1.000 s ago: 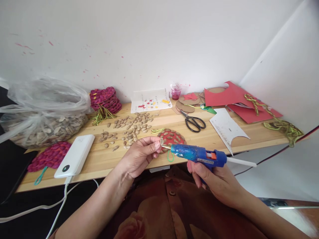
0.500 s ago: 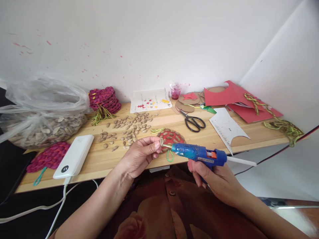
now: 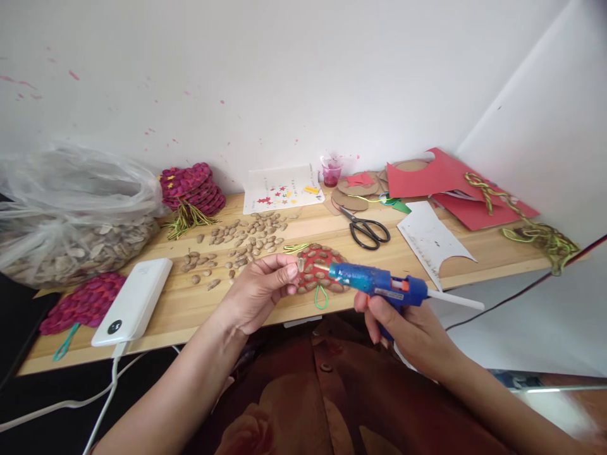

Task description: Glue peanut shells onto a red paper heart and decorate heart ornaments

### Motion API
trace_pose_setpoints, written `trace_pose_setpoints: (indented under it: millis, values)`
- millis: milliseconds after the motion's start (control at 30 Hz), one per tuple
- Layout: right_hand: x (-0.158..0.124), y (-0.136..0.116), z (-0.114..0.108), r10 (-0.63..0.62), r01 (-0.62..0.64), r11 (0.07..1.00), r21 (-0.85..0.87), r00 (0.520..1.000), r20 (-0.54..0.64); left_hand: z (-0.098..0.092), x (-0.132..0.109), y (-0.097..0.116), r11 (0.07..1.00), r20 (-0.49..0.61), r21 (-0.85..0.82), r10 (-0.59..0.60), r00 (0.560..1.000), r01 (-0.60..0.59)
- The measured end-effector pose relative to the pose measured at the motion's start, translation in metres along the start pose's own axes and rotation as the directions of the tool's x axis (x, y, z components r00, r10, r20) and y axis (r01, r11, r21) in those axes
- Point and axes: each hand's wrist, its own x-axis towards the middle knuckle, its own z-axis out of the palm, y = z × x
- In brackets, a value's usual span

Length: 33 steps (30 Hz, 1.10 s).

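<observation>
Wooden tabletop (image 3: 310, 229), pretty busy. Blue glue gun (image 3: 374, 283) is up near the front edge, right hand (image 3: 403, 328) grip wrapped round the handle. Red disc (image 3: 320, 254) with brown shells stuck on lies behind the nozzle (image 3: 323, 268). Left hand (image 3: 263, 284) grip's pinching one small shell piece (image 3: 300, 264) just beside the tip.

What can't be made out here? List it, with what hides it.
In the head view:
Red disc: partly behind the glue gun.
Gun's handle: mostly behind the right hand.
Plastic bag: left side cut off by the frame edge.
Starred sheet: lettering too small to read.
</observation>
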Motion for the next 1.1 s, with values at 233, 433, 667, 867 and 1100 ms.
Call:
trace_pose_setpoints:
  millis: [233,433,667,867,1100]
  values:
    - [0.031,0.011,-0.010,0.119,-0.063,0.946,0.320,0.980,-0.161,-0.003,0.023,0.004,0.593,0.089,0.738,0.387,0.918,-0.322]
    - [0.055,0.018,-0.008,0.128,-0.030,0.869,0.494,0.978,-0.165,0.010,0.037,-0.005,0.070,0.353,0.907,0.412,0.840,-0.415]
    - [0.067,0.028,-0.004,0.135,-0.029,0.784,0.620,0.983,-0.125,0.010,0.044,-0.018,-0.149,0.455,0.890,0.327,0.828,-0.430]
    - [0.069,0.034,-0.004,0.120,-0.024,0.794,0.607,0.986,-0.118,0.006,0.047,-0.027,-0.237,0.460,0.883,0.280,0.842,-0.404]
    - [0.068,0.039,-0.005,0.099,-0.019,0.801,0.598,0.990,-0.101,0.003,0.049,-0.031,-0.229,0.444,0.892,0.279,0.852,-0.390]
